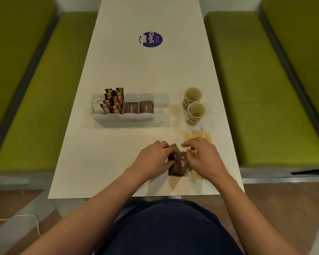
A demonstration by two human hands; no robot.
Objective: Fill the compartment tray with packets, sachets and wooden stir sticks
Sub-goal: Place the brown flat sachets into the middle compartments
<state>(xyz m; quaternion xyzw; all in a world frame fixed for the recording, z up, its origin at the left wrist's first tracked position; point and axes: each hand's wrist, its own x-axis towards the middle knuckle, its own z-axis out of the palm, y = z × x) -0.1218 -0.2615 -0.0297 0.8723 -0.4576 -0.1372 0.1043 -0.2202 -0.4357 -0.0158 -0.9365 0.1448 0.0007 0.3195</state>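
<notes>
A translucent white compartment tray [129, 119] stands mid-table. Its left part holds white sachets [98, 105] and upright dark packets with orange labels [113, 102]; two middle compartments hold brown sugar sachets [138, 107]. Its right end compartment [161, 105] looks bare. Near the front edge lies a small pile of brown sachets [178, 167]. My left hand [152, 161] grips some of them from the left. My right hand [203, 157] touches the pile from the right, fingers curled on it. Wooden stir sticks [195, 138] lie spread under and beyond my right hand.
Two paper cups [193, 105] stand right of the tray, just beyond the sticks. A round purple sticker [151, 39] sits farther up the white table [118, 70]. Green bench seats flank the table on both sides. A white cord lies on the floor at left.
</notes>
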